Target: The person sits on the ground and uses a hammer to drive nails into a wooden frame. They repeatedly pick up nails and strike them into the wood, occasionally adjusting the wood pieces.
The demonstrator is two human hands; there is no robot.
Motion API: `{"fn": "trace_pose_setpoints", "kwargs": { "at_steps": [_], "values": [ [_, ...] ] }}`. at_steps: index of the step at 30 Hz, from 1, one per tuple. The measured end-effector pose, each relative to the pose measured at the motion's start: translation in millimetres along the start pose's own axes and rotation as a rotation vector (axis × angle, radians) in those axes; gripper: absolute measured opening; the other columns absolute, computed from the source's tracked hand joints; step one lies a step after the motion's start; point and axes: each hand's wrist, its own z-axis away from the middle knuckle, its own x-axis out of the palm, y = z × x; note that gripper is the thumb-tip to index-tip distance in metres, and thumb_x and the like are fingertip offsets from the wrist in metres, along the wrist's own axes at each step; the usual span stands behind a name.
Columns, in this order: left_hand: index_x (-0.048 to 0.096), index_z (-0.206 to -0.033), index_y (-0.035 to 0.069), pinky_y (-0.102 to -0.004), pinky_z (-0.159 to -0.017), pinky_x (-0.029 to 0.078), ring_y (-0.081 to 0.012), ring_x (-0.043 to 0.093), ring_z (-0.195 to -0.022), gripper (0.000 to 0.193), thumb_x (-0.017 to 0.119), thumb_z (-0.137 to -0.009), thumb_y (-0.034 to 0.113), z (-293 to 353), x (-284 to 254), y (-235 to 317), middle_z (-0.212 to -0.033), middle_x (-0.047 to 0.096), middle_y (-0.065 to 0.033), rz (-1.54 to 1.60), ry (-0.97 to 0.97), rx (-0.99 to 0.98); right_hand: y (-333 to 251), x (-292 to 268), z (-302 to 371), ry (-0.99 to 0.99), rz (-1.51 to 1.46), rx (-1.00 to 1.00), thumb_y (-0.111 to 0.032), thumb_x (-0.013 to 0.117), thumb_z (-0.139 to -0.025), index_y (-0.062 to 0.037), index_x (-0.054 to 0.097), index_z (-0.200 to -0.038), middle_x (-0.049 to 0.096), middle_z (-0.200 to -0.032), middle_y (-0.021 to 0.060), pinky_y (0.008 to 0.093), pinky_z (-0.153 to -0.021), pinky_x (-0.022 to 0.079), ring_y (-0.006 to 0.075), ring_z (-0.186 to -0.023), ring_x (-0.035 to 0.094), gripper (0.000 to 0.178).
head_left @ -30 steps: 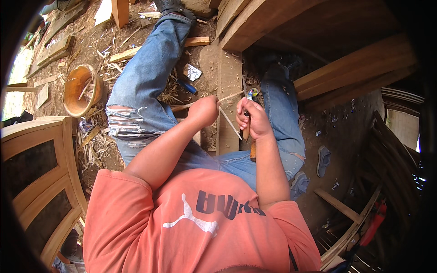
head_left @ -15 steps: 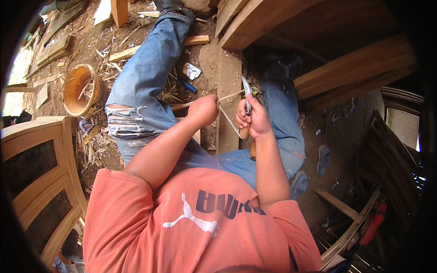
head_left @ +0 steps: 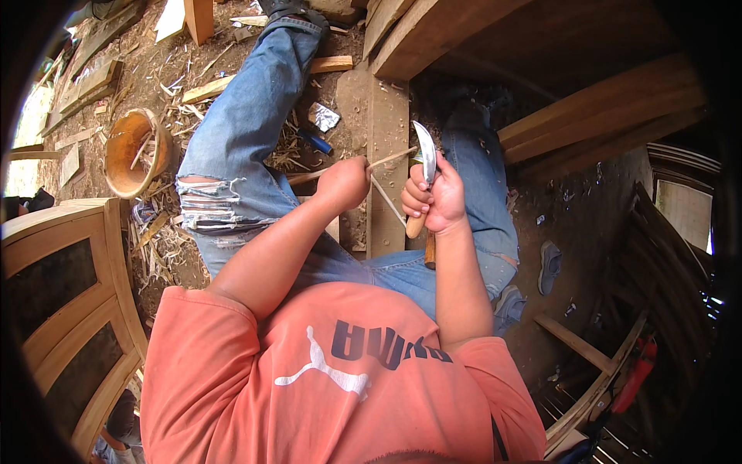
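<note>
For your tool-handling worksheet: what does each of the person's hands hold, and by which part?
Right hand grips a knife by its wooden handle, blade up. Left hand holds thin wooden sticks partway along their length.

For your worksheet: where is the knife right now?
In the head view, the knife stands blade-up in the right hand, centre frame, beside the thin stick held by the left hand.

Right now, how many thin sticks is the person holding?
2 can be seen. One thin stick runs from the left hand toward the knife; another thin stick slants down toward the right hand. The fists may hide more.
</note>
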Motion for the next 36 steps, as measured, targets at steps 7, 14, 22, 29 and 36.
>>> {"fn": "trace_pose_setpoints", "kwargs": {
  "at_steps": [7, 14, 22, 29, 36],
  "values": [
    [0.069, -0.112, 0.006, -0.0533, -0.087, 0.053, -0.0431, 0.069, -0.100, 0.032, 0.055, -0.104, 0.033, 3, -5, 4, -0.103, 0.073, -0.0234, 0.006, -0.009, -0.008, 0, 4, 1, 0.028, -0.053, -0.040, -0.050, 0.031, -0.106, -0.0133, 0.043, -0.074, 0.029, -0.051, -0.0035, 0.0298, -0.047, 0.033, 0.0122, -0.044, 0.030, 0.051],
    [0.069, -0.107, 0.006, -0.0535, -0.087, 0.054, -0.0426, 0.069, -0.101, 0.030, 0.053, -0.104, 0.031, 2, -1, 1, -0.104, 0.073, -0.0225, 0.020, 0.014, -0.006, 0, 1, 4, -0.001, -0.063, -0.026, -0.044, 0.031, -0.106, -0.0140, 0.043, -0.074, 0.030, -0.052, -0.0032, 0.0303, -0.047, 0.033, 0.0125, -0.044, 0.029, 0.046],
    [0.069, -0.113, 0.008, -0.0525, -0.085, 0.057, -0.0393, 0.071, -0.103, 0.025, 0.060, -0.093, 0.019, -10, 14, -19, -0.107, 0.073, -0.0193, -0.124, -0.029, 0.060, 6, -17, -8, 0.284, 0.319, -0.085, -0.034, 0.043, -0.109, -0.0107, 0.052, -0.092, 0.048, -0.065, 0.0030, 0.0322, -0.054, 0.042, 0.0168, -0.057, 0.048, 0.030],
    [0.068, -0.111, 0.006, -0.0550, -0.084, 0.054, -0.0434, 0.070, -0.099, 0.029, 0.055, -0.102, 0.031, -14, 20, -18, -0.103, 0.073, -0.0220, 0.033, 0.070, 0.039, 5, -45, -37, 0.544, 0.633, -0.131, -0.025, 0.048, -0.107, -0.0089, 0.054, -0.098, 0.055, -0.067, 0.0051, 0.0329, -0.042, 0.042, 0.0169, -0.046, 0.049, 0.019],
    [0.068, -0.109, 0.007, -0.0543, -0.084, 0.053, -0.0417, 0.069, -0.102, 0.029, 0.053, -0.103, 0.032, -7, 11, -21, -0.103, 0.072, -0.0205, 0.066, 0.067, 0.071, 31, -75, -72, 0.592, 0.839, -0.141, -0.031, 0.048, -0.109, -0.0121, 0.051, -0.091, 0.055, -0.062, 0.0036, 0.0317, -0.038, 0.040, 0.0152, -0.042, 0.048, 0.026]
  ]
}}
